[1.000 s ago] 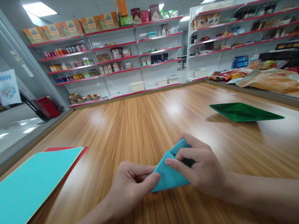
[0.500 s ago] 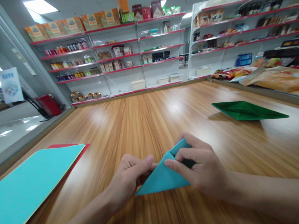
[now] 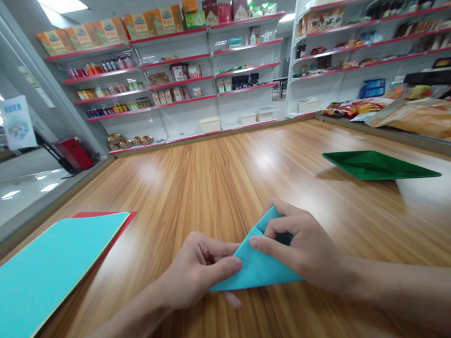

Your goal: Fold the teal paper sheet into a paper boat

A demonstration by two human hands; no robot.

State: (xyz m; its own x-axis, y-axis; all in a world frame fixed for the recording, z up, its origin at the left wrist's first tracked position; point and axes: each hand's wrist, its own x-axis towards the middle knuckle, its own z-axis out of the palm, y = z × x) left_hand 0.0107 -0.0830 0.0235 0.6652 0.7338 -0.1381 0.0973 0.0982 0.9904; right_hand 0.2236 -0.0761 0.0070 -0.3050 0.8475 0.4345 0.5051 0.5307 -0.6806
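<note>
A light-blue folded paper (image 3: 259, 265), triangular with a flat lower edge, is held between my two hands just over the table. My left hand (image 3: 201, 267) pinches its left corner, thumb on the near face and fingers behind; one fingertip pokes out below the edge. At the right side, my right hand (image 3: 303, 242) grips it with the thumb on the front layer and the index finger tucked into the opening between layers. The fingers behind the paper are partly hidden. Farther right lies a folded green paper boat (image 3: 378, 164).
A stack of coloured paper sheets (image 3: 54, 260), light blue on top with yellow and red edges showing, lies at the left. The wooden table (image 3: 186, 185) has a raised rim. Packaged goods (image 3: 424, 118) border it on the right; stocked shelves (image 3: 177, 61) stand beyond.
My left thumb has come down onto the front of the blue paper, and the left hand now pinches its corner. My right hand keeps its grip.
</note>
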